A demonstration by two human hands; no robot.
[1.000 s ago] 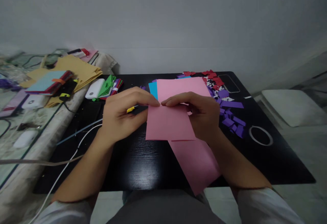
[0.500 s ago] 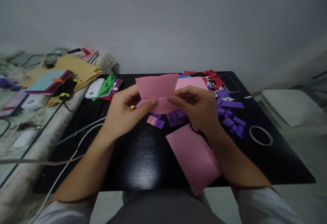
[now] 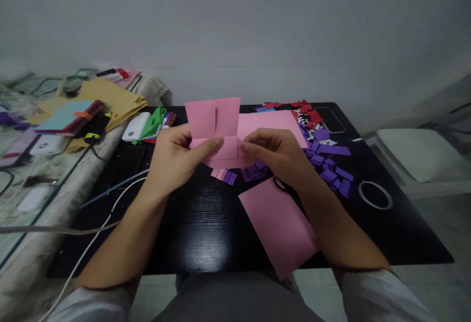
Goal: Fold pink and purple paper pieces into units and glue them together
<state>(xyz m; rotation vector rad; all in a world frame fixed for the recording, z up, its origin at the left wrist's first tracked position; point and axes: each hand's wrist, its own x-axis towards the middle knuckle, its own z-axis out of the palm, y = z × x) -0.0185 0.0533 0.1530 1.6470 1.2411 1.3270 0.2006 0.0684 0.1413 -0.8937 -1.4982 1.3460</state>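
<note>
A creased piece of pink paper (image 3: 226, 118) is held up over the black table, its upper part standing and its lower part tilted toward me. My left hand (image 3: 174, 158) pinches its left side, thumb on the front and fingers behind. At the lower right edge, my right hand (image 3: 279, 153) grips the same paper between thumb and fingers. Beneath it lie small folded purple and pink paper strips (image 3: 224, 176). Near my right forearm rests a pink sheet (image 3: 277, 226), partly over a dark loop-shaped thing. Another pink sheet (image 3: 272, 122) lies behind my right hand.
Purple paper pieces (image 3: 333, 167) and red scraps (image 3: 307, 111) are scattered on the right of the black table (image 3: 198, 234). A white cable (image 3: 95, 241) crosses the left side. Green paper pieces (image 3: 154, 123) and brown envelopes (image 3: 110, 99) lie farther left. A white stool (image 3: 423, 153) stands right.
The pink paper has shifted left and opened out more, showing a vertical crease. My right hand has moved slightly left and still grips its right part.
</note>
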